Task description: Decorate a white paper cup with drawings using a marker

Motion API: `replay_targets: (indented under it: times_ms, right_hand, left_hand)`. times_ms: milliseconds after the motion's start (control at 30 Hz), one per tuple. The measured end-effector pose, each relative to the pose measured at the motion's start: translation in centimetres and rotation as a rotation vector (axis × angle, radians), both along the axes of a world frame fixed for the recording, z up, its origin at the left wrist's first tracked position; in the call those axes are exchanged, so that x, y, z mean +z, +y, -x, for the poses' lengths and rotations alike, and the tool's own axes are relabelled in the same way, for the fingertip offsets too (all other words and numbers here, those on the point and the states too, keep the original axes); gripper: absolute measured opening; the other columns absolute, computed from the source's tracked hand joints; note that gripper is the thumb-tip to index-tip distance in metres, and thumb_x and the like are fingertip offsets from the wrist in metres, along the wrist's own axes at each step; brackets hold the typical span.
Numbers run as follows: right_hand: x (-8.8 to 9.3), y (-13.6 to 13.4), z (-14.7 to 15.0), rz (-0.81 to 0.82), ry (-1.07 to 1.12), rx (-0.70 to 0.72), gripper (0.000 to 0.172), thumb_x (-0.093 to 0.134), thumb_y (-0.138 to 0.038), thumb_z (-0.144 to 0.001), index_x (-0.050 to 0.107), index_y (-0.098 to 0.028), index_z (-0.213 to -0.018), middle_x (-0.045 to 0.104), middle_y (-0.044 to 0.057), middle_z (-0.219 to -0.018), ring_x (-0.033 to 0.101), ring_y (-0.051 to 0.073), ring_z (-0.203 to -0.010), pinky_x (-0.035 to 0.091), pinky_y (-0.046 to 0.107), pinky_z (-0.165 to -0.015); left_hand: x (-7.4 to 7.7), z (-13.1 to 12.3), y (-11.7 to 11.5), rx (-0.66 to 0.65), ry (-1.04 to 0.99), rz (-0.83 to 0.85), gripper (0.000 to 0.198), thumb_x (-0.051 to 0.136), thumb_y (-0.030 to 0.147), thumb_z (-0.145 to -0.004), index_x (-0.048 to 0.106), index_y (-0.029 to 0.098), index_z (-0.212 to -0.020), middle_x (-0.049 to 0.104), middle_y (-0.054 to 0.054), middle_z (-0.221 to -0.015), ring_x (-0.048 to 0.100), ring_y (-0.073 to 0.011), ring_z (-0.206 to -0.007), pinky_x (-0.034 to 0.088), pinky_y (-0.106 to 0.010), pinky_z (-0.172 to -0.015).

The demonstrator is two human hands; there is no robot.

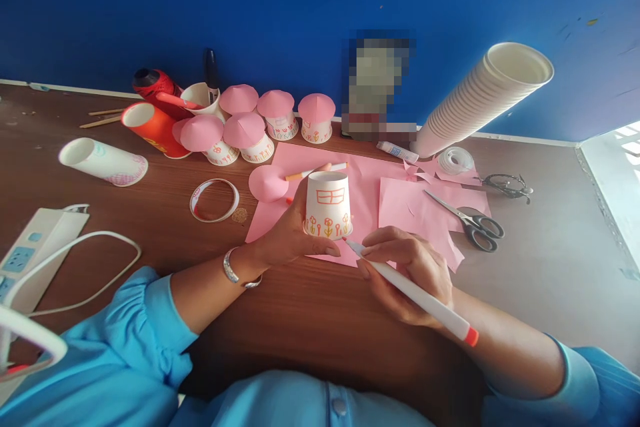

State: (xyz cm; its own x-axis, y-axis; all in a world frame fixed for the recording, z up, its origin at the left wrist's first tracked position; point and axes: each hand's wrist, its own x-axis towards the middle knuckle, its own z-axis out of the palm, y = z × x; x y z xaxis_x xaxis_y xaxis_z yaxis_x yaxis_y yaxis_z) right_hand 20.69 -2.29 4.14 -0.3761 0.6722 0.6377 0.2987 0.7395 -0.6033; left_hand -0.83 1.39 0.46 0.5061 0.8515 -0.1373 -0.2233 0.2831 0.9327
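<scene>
My left hand [295, 230] is wrapped round a white paper cup [327, 203], held upside down over the table. Its side carries an orange window drawing and a row of orange and yellow flowers near the rim. In my right hand [407, 270] is a white felt-tip pen [425, 297] with a red end, its orange tip at or close to the cup's lower rim. Pink paper [363, 180] lies beneath the hands. Behind my left hand are a pink paper cone [270, 183] and a pen with a yellow end [317, 171].
Several cups with pink cone roofs [245, 130] stand at the back, near a red cup [155, 127]. A tall stack of paper cups [485, 97] leans at the wall. Scissors [477, 227], clear tape [455, 160] and glasses [507, 185] lie right; a tape ring [215, 200] and power strip [30, 247] left.
</scene>
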Motion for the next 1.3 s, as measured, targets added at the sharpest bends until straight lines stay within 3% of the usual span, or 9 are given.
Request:
replay_targets:
  times_ms: [67, 233, 400, 733, 1033, 1133, 1300]
  right_hand:
    - [-0.05, -0.01, 0.04, -0.015, -0.007, 0.007, 0.019, 0.063, -0.008, -0.094, 0.059, -0.023, -0.106, 0.071, 0.001, -0.076, 0.071, 0.016, -0.062, 0.057, 0.025, -0.051]
    - [-0.44, -0.07, 0.15, -0.060, -0.043, 0.009, 0.018, 0.064, -0.009, -0.096, 0.059, -0.022, -0.108, 0.071, 0.002, -0.079, 0.071, 0.015, -0.063, 0.059, 0.025, -0.054]
    - [-0.67, -0.15, 0.19, -0.075, -0.065, -0.013, 0.021, 0.064, -0.007, -0.095, 0.059, -0.022, -0.109, 0.073, 0.002, -0.082, 0.072, 0.015, -0.064, 0.060, 0.024, -0.056]
    - [-0.47, -0.17, 0.41, -0.069, -0.091, -0.051, 0.015, 0.065, -0.010, -0.098, 0.059, -0.022, -0.105, 0.072, 0.001, -0.081, 0.073, 0.014, -0.065, 0.060, 0.023, -0.057]
    - [-0.36, -0.25, 0.52, -0.020, -0.075, -0.025, 0.019, 0.064, -0.008, -0.094, 0.059, -0.023, -0.104, 0.074, 0.000, -0.079, 0.074, 0.015, -0.065, 0.058, 0.023, -0.056]
    - [-0.13, -0.18, 0.36, 0.029, -0.032, -0.001, 0.019, 0.063, -0.008, -0.094, 0.059, -0.024, -0.104, 0.073, 0.000, -0.078, 0.074, 0.015, -0.066, 0.057, 0.023, -0.055]
    - [-0.42, 0.14, -0.36, -0.039, 0.049, 0.040, 0.029, 0.054, -0.003, -0.097, 0.063, -0.022, -0.117, 0.065, -0.002, -0.072, 0.067, 0.016, -0.061, 0.056, 0.027, -0.054]
  left_hand:
    - [-0.25, 0.04, -0.03, -0.007, 0.006, -0.018, 0.136, 0.099, 0.028, -0.066, 0.013, 0.051, -0.170, 0.039, -0.012, -0.169, 0.065, -0.0322, -0.123, 0.062, -0.042, -0.088]
    - [-0.31, -0.08, -0.06, 0.039, 0.049, -0.103, 0.132, 0.102, 0.035, -0.063, 0.023, 0.047, -0.168, 0.034, -0.009, -0.172, 0.050, -0.0396, -0.142, 0.060, -0.041, -0.093]
    - [0.03, -0.20, -0.14, 0.014, 0.033, -0.091, 0.131, 0.101, 0.028, -0.065, 0.023, 0.051, -0.167, 0.036, -0.010, -0.169, 0.062, -0.0339, -0.124, 0.061, -0.041, -0.086]
    - [-0.46, -0.04, -0.13, -0.009, 0.030, -0.089, 0.124, 0.098, 0.030, -0.068, 0.025, 0.046, -0.167, 0.057, -0.010, -0.141, 0.066, -0.0234, -0.101, 0.062, -0.038, -0.081]
    - [-0.18, -0.12, -0.22, -0.002, 0.035, -0.059, 0.129, 0.099, 0.027, -0.067, 0.021, 0.048, -0.168, 0.059, -0.010, -0.139, 0.066, -0.0235, -0.099, 0.061, -0.040, -0.081]
    - [-0.23, -0.09, -0.15, 0.007, 0.021, -0.062, 0.132, 0.100, 0.027, -0.064, 0.023, 0.049, -0.168, 0.053, -0.011, -0.153, 0.066, -0.0295, -0.114, 0.062, -0.041, -0.086]
    - [-0.79, 0.18, 0.00, 0.050, -0.041, -0.016, 0.120, 0.101, 0.032, -0.065, 0.035, 0.044, -0.165, 0.045, -0.010, -0.167, 0.048, -0.0411, -0.150, 0.057, -0.049, -0.106]
